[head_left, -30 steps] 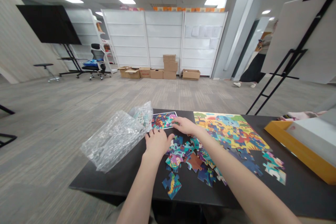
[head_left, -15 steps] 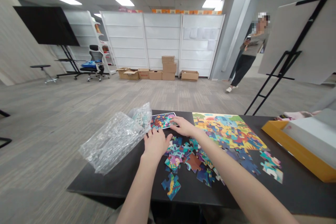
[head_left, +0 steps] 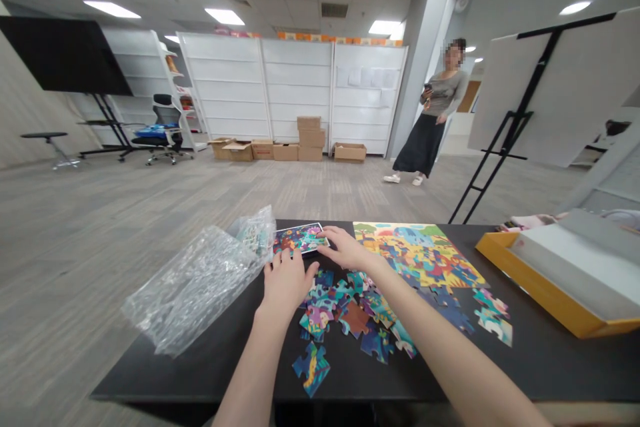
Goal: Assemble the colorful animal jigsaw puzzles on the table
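Beside the left hand (head_left: 286, 287), a crumpled clear plastic bag (head_left: 193, 290)

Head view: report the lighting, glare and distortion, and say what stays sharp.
In the head view, ceiling lights light the room evenly, glare streaks the plastic bag, the wide lens makes the grey pillar and the easel lean, and the puzzle pieces stay sharp.

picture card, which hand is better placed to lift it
Probably the right hand: its fingers rest on the picture card, while the left hand sits just below its edge.
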Demonstrator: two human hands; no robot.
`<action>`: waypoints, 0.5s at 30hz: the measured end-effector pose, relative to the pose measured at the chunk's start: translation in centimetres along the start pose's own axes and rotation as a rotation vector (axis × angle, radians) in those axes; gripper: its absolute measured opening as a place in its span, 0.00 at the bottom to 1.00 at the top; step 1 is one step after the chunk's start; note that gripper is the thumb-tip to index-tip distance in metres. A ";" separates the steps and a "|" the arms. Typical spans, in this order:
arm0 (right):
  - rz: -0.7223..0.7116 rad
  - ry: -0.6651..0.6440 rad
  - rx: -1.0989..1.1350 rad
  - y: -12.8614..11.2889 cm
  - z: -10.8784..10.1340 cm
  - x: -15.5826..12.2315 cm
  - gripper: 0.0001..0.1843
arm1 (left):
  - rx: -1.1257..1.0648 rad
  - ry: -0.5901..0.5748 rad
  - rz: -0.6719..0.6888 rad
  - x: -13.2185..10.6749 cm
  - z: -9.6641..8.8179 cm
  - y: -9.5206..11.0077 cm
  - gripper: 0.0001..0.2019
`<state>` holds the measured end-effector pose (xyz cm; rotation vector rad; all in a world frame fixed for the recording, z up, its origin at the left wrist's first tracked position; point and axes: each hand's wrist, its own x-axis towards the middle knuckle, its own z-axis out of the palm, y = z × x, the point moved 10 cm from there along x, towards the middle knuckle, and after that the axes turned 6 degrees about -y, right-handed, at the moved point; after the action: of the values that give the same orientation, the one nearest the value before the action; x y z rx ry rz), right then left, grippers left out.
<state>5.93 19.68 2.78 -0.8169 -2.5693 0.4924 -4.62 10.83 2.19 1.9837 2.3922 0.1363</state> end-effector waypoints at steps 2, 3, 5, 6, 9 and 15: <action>0.014 0.008 0.003 -0.1 -0.5 -0.7 0.21 | -0.018 0.011 0.027 0.0 0.0 0.3 0.26; 0.026 0.016 0.002 -0.1 -0.8 -1.1 0.22 | -0.029 0.017 0.044 0.1 0.0 0.6 0.27; 0.060 0.040 -0.005 -0.1 -1.6 -2.1 0.21 | -0.052 0.031 0.090 0.1 -0.1 1.2 0.27; 0.078 0.053 -0.010 -0.2 -2.1 -2.6 0.21 | -0.064 0.038 0.121 0.0 -0.1 1.6 0.27; 0.127 0.089 -0.011 -0.4 -3.6 -4.5 0.18 | -0.115 0.051 0.239 -0.1 -0.2 3.2 0.25; 0.214 0.185 0.076 -0.5 -6.3 -8.3 0.14 | -0.205 0.044 0.413 -0.9 0.0 6.0 0.22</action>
<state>14.90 15.53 6.26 -1.0636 -2.2936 0.5467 1.41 11.06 2.65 2.3553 1.8649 0.4190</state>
